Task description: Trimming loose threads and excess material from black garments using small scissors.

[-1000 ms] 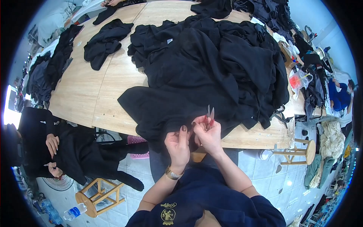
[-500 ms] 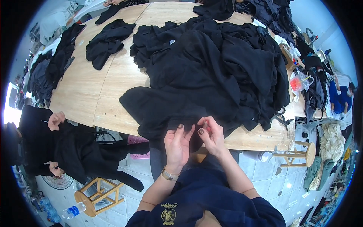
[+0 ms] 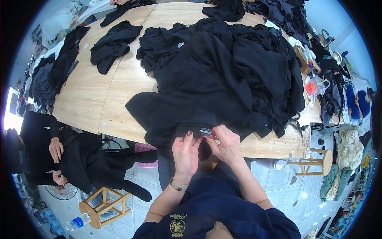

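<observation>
A black garment point(image 3: 187, 105) drapes over the table's near edge, its hem close to my body. My left hand point(image 3: 185, 159) pinches that hem between thumb and fingers. In my right hand point(image 3: 228, 146) is a pair of small scissors point(image 3: 207, 132) with red handles, their metal blades pointing left over the cloth. The blade tips are just above my left fingertips. Whether they touch the cloth I cannot tell. The garment runs back into a large heap of black garments point(image 3: 262, 59), and the folds hide where one piece ends.
The wooden table point(image 3: 125, 85) carries another black garment point(image 3: 115, 46) at the far left. A co-worker point(image 3: 38, 147) at the left handles black cloth. Wooden stools point(image 3: 93, 213) stand on the tiled floor. A red drink in a bag point(image 3: 314, 87) is at the right edge.
My right hand has turned over, and the scissors' blades now show, pointing left. My left hand has barely moved. The co-worker's upper hand has come down over the black cloth.
</observation>
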Demonstrator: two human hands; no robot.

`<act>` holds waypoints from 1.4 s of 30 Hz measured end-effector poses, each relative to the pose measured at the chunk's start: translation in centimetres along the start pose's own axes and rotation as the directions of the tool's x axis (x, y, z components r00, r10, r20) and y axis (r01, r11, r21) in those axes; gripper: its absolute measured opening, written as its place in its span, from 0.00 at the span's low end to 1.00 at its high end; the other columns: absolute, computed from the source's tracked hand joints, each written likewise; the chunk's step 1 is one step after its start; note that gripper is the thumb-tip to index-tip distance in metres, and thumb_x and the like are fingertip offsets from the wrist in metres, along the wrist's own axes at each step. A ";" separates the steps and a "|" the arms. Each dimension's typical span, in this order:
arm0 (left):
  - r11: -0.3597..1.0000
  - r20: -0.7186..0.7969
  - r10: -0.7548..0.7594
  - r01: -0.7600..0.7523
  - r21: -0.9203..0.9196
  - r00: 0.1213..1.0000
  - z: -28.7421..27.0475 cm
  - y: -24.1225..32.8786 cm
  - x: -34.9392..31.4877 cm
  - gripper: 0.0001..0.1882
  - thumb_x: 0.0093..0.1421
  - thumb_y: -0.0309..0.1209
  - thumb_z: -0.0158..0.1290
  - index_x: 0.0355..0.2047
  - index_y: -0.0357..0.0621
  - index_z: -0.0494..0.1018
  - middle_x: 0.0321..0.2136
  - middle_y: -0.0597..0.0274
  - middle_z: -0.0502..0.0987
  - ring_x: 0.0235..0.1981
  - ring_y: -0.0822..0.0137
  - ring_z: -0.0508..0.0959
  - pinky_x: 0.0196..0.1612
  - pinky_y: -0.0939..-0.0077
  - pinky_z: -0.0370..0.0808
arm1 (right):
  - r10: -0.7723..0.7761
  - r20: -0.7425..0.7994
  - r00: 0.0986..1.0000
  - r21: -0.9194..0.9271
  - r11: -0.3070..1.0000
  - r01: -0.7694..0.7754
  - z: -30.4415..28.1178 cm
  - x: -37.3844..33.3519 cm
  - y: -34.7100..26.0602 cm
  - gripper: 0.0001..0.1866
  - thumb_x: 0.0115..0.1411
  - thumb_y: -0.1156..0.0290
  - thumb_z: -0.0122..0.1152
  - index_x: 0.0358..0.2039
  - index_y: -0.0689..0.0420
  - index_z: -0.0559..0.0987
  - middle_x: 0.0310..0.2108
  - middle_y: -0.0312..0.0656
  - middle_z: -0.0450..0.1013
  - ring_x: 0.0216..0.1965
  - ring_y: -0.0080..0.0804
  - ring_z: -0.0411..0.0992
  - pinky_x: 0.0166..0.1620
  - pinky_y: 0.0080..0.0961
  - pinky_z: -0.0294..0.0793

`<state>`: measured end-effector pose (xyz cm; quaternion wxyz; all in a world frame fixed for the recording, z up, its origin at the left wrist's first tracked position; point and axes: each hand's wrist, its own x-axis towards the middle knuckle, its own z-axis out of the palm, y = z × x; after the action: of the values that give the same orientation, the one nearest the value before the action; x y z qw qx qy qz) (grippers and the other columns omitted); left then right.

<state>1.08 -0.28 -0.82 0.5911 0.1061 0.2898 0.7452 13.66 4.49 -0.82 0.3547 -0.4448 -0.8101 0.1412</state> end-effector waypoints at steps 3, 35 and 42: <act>1.000 -0.007 0.010 -0.010 0.006 1.000 -0.3 -0.2 0.0 0.06 0.63 0.25 0.44 0.38 0.39 0.70 0.38 0.58 0.75 0.40 0.68 0.75 0.48 0.71 0.73 | -0.003 0.007 1.000 -0.004 1.000 0.003 0.1 0.0 0.0 0.12 0.50 0.64 0.62 0.25 0.56 0.70 0.20 0.38 0.65 0.20 0.34 0.69 0.21 0.26 0.66; 0.976 -0.045 0.174 -0.165 0.145 0.984 -0.2 -1.2 -0.1 0.04 0.63 0.25 0.44 0.34 0.37 0.68 0.35 0.58 0.74 0.38 0.71 0.75 0.47 0.75 0.72 | 0.423 0.152 0.893 0.605 0.675 -0.422 1.1 0.7 -2.2 0.06 0.56 0.75 0.56 0.26 0.62 0.70 0.13 0.32 0.62 0.16 0.11 0.56 0.19 0.16 0.56; 0.897 0.000 0.256 -0.238 0.374 0.967 -2.1 -2.1 -0.3 0.04 0.64 0.26 0.43 0.33 0.38 0.67 0.30 0.64 0.72 0.32 0.77 0.72 0.38 0.83 0.71 | 0.411 0.190 0.892 0.502 0.740 -0.448 0.5 0.5 -3.5 0.03 0.53 0.77 0.58 0.28 0.62 0.74 0.16 0.29 0.66 0.18 0.10 0.59 0.22 0.12 0.58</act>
<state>1.83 -0.94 -3.65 0.4538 0.2332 0.4238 0.7484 10.97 2.95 0.97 0.3944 -0.4981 -0.6255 0.4529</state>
